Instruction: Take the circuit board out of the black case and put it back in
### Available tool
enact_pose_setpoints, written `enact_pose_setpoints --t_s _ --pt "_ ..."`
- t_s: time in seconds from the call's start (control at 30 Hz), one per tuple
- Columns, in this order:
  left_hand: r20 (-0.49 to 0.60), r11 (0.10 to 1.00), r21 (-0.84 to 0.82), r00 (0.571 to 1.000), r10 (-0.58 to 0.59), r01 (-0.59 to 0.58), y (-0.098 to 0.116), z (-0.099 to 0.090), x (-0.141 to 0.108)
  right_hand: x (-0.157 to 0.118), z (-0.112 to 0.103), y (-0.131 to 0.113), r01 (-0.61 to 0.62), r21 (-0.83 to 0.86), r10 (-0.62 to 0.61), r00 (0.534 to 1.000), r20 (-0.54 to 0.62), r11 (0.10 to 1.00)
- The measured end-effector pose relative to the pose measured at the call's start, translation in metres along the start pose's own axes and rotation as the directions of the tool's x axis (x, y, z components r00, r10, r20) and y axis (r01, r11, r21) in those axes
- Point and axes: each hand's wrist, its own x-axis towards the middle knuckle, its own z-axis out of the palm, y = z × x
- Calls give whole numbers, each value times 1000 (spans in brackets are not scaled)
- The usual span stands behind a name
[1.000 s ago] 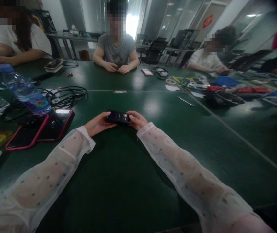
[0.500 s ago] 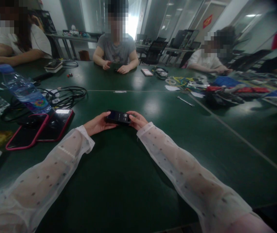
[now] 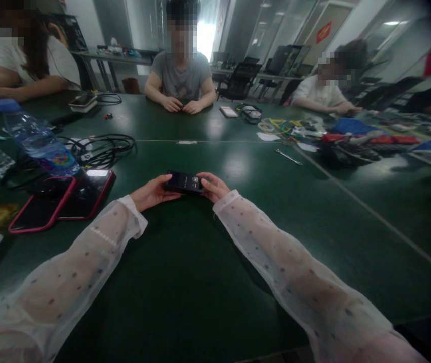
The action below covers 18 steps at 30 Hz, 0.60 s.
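Between my two hands is a small black device with a lit screen [image 3: 183, 182], tilted a little toward me just over the green table [image 3: 185, 272]. My left hand [image 3: 153, 193] grips its left end, thumb on top and fingers underneath. At the right end, my right hand [image 3: 213, 187] holds it with the thumb near the screen's edge. White markings show on the dark screen, too small to read. To the left of my left hand lie a phone with a dark red edge [image 3: 90, 194] and a pink-rimmed phone or case [image 3: 43, 205] overlapping it.
A water bottle [image 3: 39, 138] stands behind the phones, beside coiled black cables [image 3: 115, 151]. A wrench [image 3: 288, 157] lies to the right, near a heap of cables and cloth [image 3: 366, 141]. Across the table sits a person in grey [image 3: 181, 75]; others sit left and right.
My hands and the black device stay in place. The person across has brought both hands together on the table.
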Motion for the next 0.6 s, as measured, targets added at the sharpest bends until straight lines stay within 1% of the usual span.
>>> enact_pose_setpoints --t_s 0.4,0.6 --pt "-9 1000 -11 1000 -15 15 0 0 -1 -1 -2 0 12 -61 -11 1000 22 998" --pt "-20 995 -95 999 -25 23 -1 3 2 -2 1 -1 8 -57 -7 1000 16 998"
